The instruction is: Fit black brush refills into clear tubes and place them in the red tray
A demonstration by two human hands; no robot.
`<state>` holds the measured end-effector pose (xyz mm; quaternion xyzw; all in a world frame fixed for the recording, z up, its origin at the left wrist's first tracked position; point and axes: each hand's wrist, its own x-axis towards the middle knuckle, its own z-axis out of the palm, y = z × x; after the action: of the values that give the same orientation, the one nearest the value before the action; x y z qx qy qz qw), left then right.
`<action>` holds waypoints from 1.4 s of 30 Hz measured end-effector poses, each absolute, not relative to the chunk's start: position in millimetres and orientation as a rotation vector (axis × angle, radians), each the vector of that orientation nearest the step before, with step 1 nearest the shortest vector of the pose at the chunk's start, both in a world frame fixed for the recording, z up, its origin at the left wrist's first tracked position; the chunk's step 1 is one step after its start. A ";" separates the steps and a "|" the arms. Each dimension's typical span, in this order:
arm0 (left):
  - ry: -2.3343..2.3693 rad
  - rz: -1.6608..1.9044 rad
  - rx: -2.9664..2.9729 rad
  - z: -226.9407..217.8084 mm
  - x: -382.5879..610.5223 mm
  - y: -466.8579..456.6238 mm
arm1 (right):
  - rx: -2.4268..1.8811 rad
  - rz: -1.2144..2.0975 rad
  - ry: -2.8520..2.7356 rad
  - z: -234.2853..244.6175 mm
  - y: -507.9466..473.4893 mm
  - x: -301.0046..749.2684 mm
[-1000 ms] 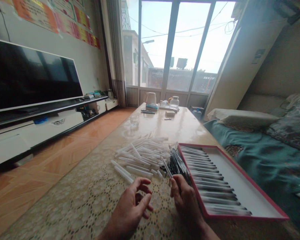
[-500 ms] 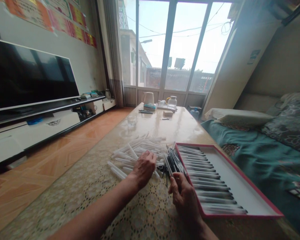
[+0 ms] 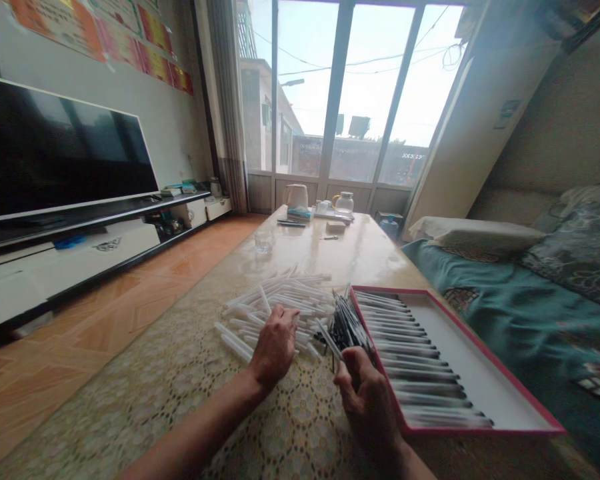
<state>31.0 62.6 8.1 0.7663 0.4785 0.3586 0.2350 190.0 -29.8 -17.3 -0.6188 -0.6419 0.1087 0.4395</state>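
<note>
Head view: the right hand (image 3: 365, 400) narrowly pinched a white tube (image 3: 329, 340), the left hand's (image 3: 275, 350) grip lay hidden atop loose tubes (image 3: 290, 293), and a slip risked scattering dark-tipped sticks (image 3: 347, 327) just ahead.

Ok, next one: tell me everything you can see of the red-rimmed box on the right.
The red-rimmed box is a shallow rectangular tray with a white lining, card by the look of it, lying open on the table. No lid is in view. Neat rows of slim rods, dark with pale ends, lie side by side across its left part, leaving a bare white strip along the right. A loose bunch of dark rods sits at its left rim, and the right hand is beside that rim.
</note>
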 end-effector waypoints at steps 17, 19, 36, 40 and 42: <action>0.989 1.053 0.748 -2.7 -12.1 1.3 | -1.520 0.022 -2.140 -4.4 -43.6 177.9; 0.977 1.043 0.769 -4.1 -12.9 1.7 | -1.529 0.022 -2.140 -5.2 -43.2 178.4; 0.943 0.946 1.050 -13.6 -9.9 -0.8 | -1.440 -0.216 -2.361 -11.1 -37.9 181.5; 0.941 0.859 1.115 -19.7 -7.7 -3.6 | -1.371 -0.339 -2.428 -6.4 -36.1 181.6; 0.943 0.822 1.126 -21.4 -6.6 -5.5 | -1.356 -0.392 -2.415 -4.4 -36.2 181.8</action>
<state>-6.6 -5.5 -21.4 0.4990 0.4177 0.3644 0.6662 181.8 -36.2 -4.4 -0.4775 -0.8507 -0.1380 0.1712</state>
